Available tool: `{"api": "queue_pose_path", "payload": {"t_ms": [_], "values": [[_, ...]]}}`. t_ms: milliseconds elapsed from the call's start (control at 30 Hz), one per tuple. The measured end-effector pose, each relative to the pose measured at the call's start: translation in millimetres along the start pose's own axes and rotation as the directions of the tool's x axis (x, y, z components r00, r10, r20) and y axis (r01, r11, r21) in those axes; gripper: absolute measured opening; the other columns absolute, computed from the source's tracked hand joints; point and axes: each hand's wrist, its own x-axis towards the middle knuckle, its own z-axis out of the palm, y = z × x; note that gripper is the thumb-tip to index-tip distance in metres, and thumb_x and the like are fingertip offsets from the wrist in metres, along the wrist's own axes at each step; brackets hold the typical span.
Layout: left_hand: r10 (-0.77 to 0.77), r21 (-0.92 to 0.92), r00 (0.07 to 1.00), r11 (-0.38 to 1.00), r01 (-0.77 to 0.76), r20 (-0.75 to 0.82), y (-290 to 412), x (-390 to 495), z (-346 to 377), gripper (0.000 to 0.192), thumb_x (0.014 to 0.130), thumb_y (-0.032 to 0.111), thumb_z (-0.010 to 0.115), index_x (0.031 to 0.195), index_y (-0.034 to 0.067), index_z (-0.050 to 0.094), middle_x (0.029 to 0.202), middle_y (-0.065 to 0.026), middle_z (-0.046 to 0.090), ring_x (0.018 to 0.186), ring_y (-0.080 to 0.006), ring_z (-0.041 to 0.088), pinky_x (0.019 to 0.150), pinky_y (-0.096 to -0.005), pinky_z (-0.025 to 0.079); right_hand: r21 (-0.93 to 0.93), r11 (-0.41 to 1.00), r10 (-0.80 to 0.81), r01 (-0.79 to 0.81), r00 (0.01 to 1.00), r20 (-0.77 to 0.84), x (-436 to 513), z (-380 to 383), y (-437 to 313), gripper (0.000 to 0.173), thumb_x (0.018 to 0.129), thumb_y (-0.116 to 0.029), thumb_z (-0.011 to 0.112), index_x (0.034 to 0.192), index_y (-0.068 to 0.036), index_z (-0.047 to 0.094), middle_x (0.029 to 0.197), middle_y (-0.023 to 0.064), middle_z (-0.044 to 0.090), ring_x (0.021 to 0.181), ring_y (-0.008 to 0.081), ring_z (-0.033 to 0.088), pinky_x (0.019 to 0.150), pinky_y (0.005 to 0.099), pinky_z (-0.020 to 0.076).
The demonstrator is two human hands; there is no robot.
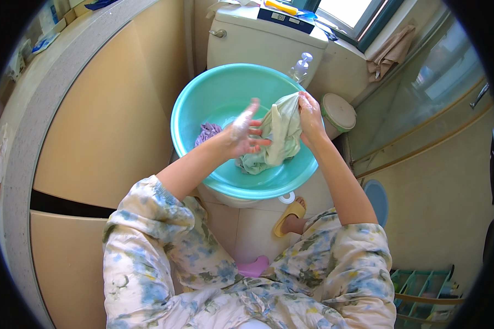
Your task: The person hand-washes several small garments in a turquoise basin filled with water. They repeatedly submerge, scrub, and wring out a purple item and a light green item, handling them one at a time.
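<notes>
A large turquoise plastic basin (214, 92) rests in front of the toilet tank. In it lies a pale green wet cloth garment (286, 131), its upper part raised at the basin's right side. My right hand (310, 117) grips the garment's top edge. Over the basin's middle, my left hand (247, 133) has its fingers spread, with whitish suds on the thumb side; its fingertips are beside the garment, and whether they touch it I cannot tell. A bunched purple cloth (208, 133) lies at the basin's left, partly behind my left forearm.
A clear pump bottle (300, 68) stands behind the basin, by the toilet tank (247, 39). A lidded bin (338, 111) is at the right, near the glass shower screen (420, 103). A curved cabinet (103, 111) bounds the left. A pink plastic object (254, 266) shows between my legs.
</notes>
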Motion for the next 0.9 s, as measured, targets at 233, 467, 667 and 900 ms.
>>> {"api": "queue_pose_path", "payload": {"t_ms": [233, 467, 667, 900], "values": [[0.228, 0.415, 0.948, 0.857, -0.304, 0.224, -5.7, 12.7, -4.0, 0.05, 0.086, 0.053, 0.05, 0.117, 0.014, 0.049, 0.105, 0.0019, 0.054, 0.095, -0.0129, 0.047, 0.083, -0.0308, 0.036, -0.25, 0.951, -0.23, 0.182, 0.957, -0.178, 16.1, -4.4, -5.5, 0.031, 0.096, -0.02, 0.038, 0.109, 0.004, 0.051, 0.095, 0.0075, 0.058, 0.088, 0.0146, 0.052, 0.08, 0.0284, 0.042], [0.263, 0.007, 0.965, 0.965, -0.262, -0.016, 5.4, 29.5, -11.3, 0.036, 0.095, 0.041, 0.04, 0.112, 0.011, 0.046, 0.112, -0.0072, 0.053, 0.102, -0.019, 0.05, 0.09, -0.033, 0.04, -0.767, 0.579, 0.24, 0.279, 0.84, 0.486, 1.3, -18.8, -35.1, 0.036, 0.085, -0.031, 0.06, 0.099, 0.003, 0.061, 0.08, 0.006, 0.062, 0.077, 0.0135, 0.056, 0.073, 0.0295, 0.0451], [0.909, 0.752, 0.417, 0.259, -0.606, 0.024, -6.5, 37.9, -0.3, 0.027, 0.092, 0.028, 0.049, 0.099, 0.002, 0.046, 0.094, -0.015, 0.051, 0.09, -0.0254, 0.049, 0.083, -0.0382, 0.038, -0.749, 0.568, 0.091, 0.342, 0.878, 0.47, 4.7, -13.1, -45.9, 0.032, 0.088, -0.032, 0.058, 0.094, 0.0, 0.064, 0.074, 0.0069, 0.062, 0.07, 0.0111, 0.056, 0.066, 0.0294, 0.0462], [0.479, 0.765, 0.831, 0.409, -0.497, 0.283, -17.7, 34.8, -4.5, 0.038, 0.09, 0.041, 0.049, 0.104, 0.005, 0.052, 0.096, -0.0092, 0.057, 0.09, -0.0207, 0.053, 0.08, -0.0329, 0.042, -0.819, 0.401, -0.246, 0.411, 0.909, 0.336, 15.1, -12.6, -50.4, 0.033, 0.088, -0.033, 0.057, 0.095, -0.001, 0.062, 0.073, 0.0189, 0.062, 0.068, 0.0296, 0.061, 0.064, 0.0401, 0.0452]]}}
